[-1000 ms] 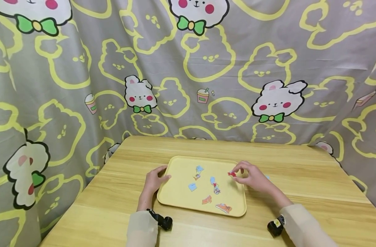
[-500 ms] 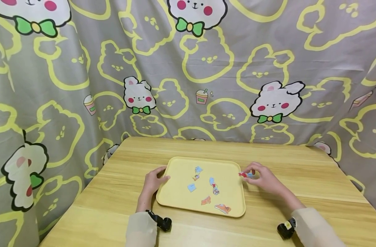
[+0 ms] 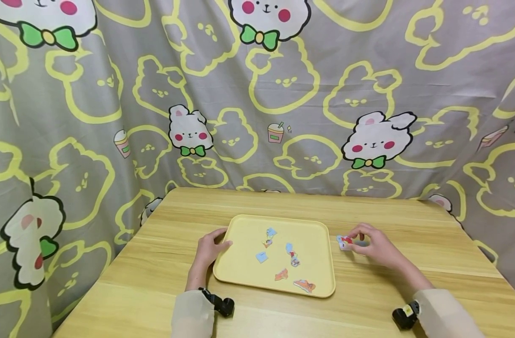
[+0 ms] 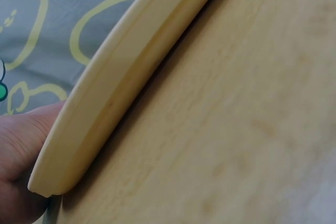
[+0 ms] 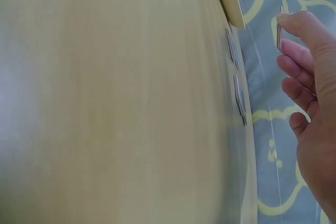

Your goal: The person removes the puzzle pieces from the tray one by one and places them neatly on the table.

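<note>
A small red puzzle piece point(image 3: 348, 240) is pinched between the thumb and index finger of my right hand point(image 3: 374, 245), just right of the tray. In the right wrist view the pinched piece point(image 5: 280, 29) shows edge-on, held above the table. Beneath it in the head view lie light-blue puzzle pieces point(image 3: 341, 244), partly covered by the hand. My left hand point(image 3: 209, 250) holds the left rim of the yellow tray point(image 3: 240, 277), thumb over the edge; its other fingers are partly hidden. The left wrist view shows the tray's side point(image 4: 113, 82) with the hand behind it.
Several flat pieces lie spread on the tray: a blue one point(image 3: 262, 257), joined clusters point(image 3: 292, 255), and orange ones point(image 3: 304, 285). The wooden table point(image 3: 274, 314) extends around the tray, up to a patterned curtain point(image 3: 240, 84) behind.
My right hand has carried the red puzzle piece rightward, from above the tray's right side to over the blue pieces on the table. The left hand stays at the rim.
</note>
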A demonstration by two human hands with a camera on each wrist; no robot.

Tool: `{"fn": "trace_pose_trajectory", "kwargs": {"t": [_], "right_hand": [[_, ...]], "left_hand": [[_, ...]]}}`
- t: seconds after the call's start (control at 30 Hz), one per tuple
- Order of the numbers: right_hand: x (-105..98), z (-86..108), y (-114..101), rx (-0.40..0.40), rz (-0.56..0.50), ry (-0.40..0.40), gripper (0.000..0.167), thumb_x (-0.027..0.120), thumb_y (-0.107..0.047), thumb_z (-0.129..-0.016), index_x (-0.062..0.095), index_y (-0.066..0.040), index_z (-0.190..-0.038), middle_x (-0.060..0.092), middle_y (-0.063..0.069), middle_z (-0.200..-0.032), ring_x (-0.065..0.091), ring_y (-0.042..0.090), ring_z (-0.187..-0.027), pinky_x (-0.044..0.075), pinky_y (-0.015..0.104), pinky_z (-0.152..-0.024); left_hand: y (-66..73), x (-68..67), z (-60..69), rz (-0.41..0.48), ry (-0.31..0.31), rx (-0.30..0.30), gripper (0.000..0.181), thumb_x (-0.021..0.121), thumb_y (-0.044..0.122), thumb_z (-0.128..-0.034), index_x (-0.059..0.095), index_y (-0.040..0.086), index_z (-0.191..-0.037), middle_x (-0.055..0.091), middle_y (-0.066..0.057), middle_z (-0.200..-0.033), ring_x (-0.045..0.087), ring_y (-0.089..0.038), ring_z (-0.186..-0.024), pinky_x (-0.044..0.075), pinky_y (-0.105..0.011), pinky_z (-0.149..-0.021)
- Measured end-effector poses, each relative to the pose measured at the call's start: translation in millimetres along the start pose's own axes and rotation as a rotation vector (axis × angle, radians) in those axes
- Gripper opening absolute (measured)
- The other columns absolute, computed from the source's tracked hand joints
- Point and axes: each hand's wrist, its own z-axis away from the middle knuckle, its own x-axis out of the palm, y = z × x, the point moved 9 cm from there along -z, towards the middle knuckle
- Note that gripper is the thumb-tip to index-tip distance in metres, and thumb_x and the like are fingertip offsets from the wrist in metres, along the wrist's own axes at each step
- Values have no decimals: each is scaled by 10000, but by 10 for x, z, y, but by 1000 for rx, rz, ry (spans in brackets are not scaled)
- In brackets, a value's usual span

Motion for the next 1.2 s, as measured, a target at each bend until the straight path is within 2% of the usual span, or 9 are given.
{"fn": "trace_pose_trajectory", "kwargs": {"t": [0.27, 0.6, 0.97, 1.2], "right_hand": [[-128, 111, 109, 35, 35, 10, 165, 794, -137, -810, 701, -215, -922, 619, -85, -896, 458, 16, -788, 390, 192, -621], [-298, 225, 269, 95, 70, 25, 146, 789, -159, -819, 702, -211, -924, 623, -71, -904, 449, 4, -790, 378, 189, -617], [-521, 343, 369, 113, 98, 58, 153, 782, -135, -820, 715, -169, -953, 626, -40, -910, 448, 17, -783, 353, 191, -605], [-588, 422, 471, 141, 102, 62, 149, 777, -123, -822, 710, -163, -949, 598, -64, -893, 430, 5, -771, 340, 194, -585]], "left_hand": [[16, -2, 6, -2, -8, 2, 458, 753, 169, -859, 642, 83, -1295, 611, -189, -1349, 517, -407, -1307, 433, -529, -1101], [15, 24, 7, 12, -18, 1, 452, 749, 163, -862, 643, 86, -1295, 615, -180, -1349, 523, -398, -1305, 437, -525, -1099], [-23, 24, -2, 8, -23, -17, 455, 744, 177, -869, 639, 107, -1306, 597, -176, -1373, 498, -399, -1330, 412, -528, -1124], [-23, 23, -1, 3, -25, -21, 460, 745, 182, -869, 636, 103, -1308, 590, -180, -1381, 492, -402, -1335, 408, -529, -1127]]}}
